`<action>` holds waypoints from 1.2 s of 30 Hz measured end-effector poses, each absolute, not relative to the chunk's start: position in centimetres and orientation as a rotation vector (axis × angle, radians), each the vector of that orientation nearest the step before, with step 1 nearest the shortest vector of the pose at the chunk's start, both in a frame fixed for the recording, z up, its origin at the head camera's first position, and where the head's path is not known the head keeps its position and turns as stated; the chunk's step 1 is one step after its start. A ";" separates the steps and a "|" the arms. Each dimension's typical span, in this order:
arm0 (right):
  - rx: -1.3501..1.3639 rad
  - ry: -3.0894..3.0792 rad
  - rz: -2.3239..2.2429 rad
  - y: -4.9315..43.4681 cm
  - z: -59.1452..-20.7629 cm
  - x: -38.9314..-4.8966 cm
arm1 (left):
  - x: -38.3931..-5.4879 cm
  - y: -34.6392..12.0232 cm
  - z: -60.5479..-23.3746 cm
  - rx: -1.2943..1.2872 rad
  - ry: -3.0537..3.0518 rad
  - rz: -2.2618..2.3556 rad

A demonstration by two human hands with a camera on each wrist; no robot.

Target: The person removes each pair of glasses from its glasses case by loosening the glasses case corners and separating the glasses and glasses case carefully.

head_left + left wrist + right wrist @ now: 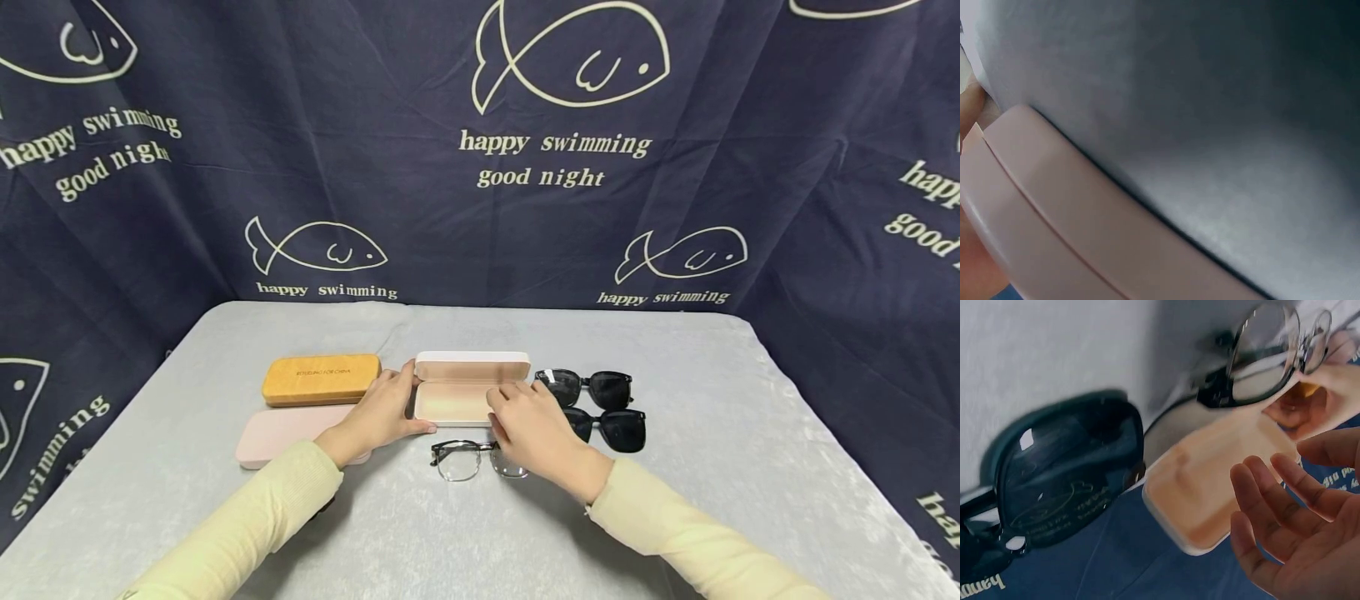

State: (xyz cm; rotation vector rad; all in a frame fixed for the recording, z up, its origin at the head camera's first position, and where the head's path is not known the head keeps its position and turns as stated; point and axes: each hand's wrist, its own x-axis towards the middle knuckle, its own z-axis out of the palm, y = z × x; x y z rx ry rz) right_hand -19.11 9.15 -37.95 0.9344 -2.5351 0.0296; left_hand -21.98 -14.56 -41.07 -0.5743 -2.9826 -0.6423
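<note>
An open glasses case, white outside with a peach lining, stands with its lid raised at the back. My left hand holds its left end, thumb at the front corner and fingers at the back near the lid. Over the right end hovers my right hand; in the right wrist view its fingers are loosely bent with nothing between them. Clear eyeglasses with a dark upper rim lie in front of the case, partly hidden by the right hand. A closed pink case lies beneath the left wrist.
A mustard-yellow case with printed lettering lies behind the pink one on the left. Two pairs of black sunglasses, a rear pair and a front pair, lie right of the open case. A dark blue curtain encloses the pale cloth-covered table.
</note>
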 end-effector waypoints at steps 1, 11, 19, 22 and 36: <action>0.929 -2.531 0.043 9.2 -37.8 -19.3 | -22.0 -14.6 -41.1 -0.576 -2.982 -0.640; 0.855 -2.419 0.139 10.2 -36.3 -21.4 | -22.1 -14.5 -41.0 -0.571 -2.991 -0.638; 0.782 -2.403 0.183 10.7 -35.9 -23.2 | -22.0 -14.6 -40.9 -0.593 -2.970 -0.653; 0.764 -2.402 0.188 10.9 -36.0 -23.9 | -22.0 -14.6 -40.9 -0.599 -2.965 -0.647; 0.712 -2.561 0.259 11.7 -37.2 -26.0 | -21.9 -14.6 -40.9 -0.594 -2.971 -0.641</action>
